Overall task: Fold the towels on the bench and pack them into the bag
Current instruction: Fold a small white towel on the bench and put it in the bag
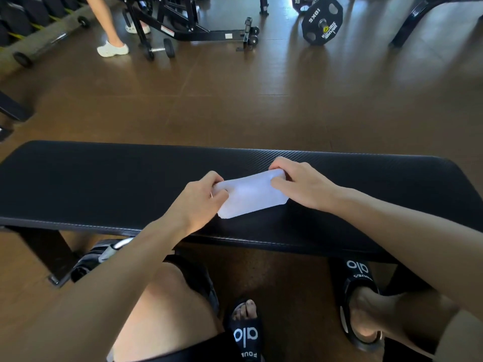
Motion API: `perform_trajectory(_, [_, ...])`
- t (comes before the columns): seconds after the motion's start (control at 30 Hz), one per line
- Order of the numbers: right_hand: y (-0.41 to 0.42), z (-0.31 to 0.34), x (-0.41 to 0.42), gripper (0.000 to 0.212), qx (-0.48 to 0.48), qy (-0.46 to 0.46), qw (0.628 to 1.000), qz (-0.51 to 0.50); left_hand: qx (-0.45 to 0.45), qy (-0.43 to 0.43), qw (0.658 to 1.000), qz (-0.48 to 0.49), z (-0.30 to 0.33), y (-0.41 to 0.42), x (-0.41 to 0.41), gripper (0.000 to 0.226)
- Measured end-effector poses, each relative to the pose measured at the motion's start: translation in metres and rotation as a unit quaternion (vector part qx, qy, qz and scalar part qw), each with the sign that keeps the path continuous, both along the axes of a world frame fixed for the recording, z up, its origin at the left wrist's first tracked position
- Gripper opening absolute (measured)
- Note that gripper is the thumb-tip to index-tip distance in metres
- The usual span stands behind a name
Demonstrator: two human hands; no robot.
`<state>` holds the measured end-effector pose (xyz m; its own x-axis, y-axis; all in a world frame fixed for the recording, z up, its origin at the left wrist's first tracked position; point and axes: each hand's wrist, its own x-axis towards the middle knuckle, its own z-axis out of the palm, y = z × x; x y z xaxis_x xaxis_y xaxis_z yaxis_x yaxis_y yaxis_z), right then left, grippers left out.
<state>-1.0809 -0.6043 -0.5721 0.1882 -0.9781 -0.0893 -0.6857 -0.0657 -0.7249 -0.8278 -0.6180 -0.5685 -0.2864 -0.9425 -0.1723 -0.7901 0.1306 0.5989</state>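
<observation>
You are pinching the soft, light towel (251, 195) mid-bench (104, 184), left hand (206, 195) and right hand (300, 184) gripping opposite ends.

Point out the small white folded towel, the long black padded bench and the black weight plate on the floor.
small white folded towel (251, 195): head view, middle of its top face.
long black padded bench (104, 178): head view, bare padding left of the towel.
black weight plate (322, 21): head view, its hub.

Bare bench (104, 184) either side of towel (251, 197)
</observation>
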Motion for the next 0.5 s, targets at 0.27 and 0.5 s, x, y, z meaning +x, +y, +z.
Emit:
perform_trajectory(0.27, [-0.012, -0.020, 0.011, 0.016, -0.043, 0.011, 0.998, -0.051, 0.081, 0.057, 0.992, 0.083, -0.013, -0.021, -0.006, 0.028])
perform_trajectory(0.5, [-0.006, -0.045, 0.017, 0.027, -0.137, 0.150, 0.975, -0.085, 0.122, 0.004, 0.989, 0.080, -0.008, -0.028, -0.013, 0.034])
